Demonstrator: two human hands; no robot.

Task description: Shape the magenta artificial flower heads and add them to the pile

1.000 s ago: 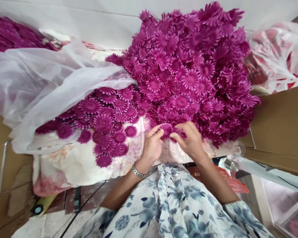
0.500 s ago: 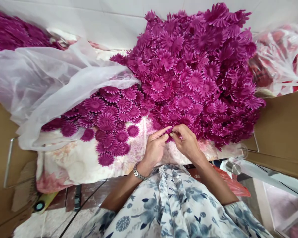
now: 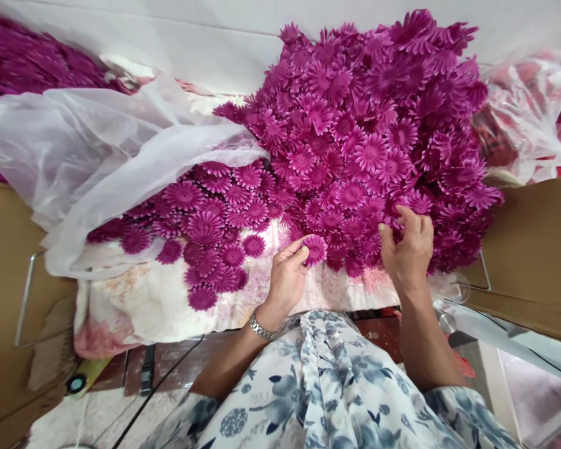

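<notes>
Left hand (image 3: 287, 271) has it, seen from the head: thumb and fingers clamped on the edge of one magenta flower piece (image 3: 315, 251), petals facing up, just off the fingertips. Out to its right, the right hand (image 3: 409, 252) is over the big heap of flowers (image 3: 350, 143), thumb and fingers apart; whether a fingertip touches a petal, I cannot tell. That heap rises beyond both hands, tall and crowded. Left of the left hand, a spread of loose flowers (image 3: 203, 259) lies on the pale patterned cloth (image 3: 131, 305), and beyond them, further left, a translucent plastic sheet (image 3: 107, 143) drapes over part of the spread. Right of the right hand, a cardboard box (image 3: 537, 262), with a red-and-white bundle in clear plastic (image 3: 533, 118) behind it.
</notes>
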